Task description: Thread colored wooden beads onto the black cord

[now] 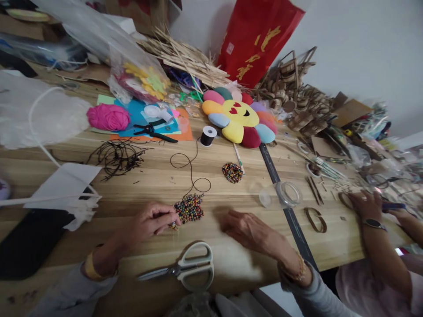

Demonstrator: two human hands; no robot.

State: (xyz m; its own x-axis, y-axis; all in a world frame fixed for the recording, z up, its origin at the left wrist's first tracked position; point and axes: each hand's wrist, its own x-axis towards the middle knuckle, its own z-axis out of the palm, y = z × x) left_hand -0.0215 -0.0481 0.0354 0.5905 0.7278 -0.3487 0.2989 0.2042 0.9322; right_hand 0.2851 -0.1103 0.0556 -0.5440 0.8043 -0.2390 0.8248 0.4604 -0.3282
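Observation:
My left hand is closed in a pinch at the left edge of a pile of small multicoloured beads. A few small beads show at its fingertips. Right of the pile, my right hand hovers over or rests on the wood, its fingers curled together and blurred; whatever they hold is hidden. A thin dark cord runs from a spool down to the bead pile. Scissors with pale handles lie below, between both hands. A coil of strung beads lies farther back.
A flower-shaped cushion, black pliers, pink yarn and tangled dark cord lie toward the back. Clear tape rolls sit on a dark strip. At right, another person's hand works near a brown band.

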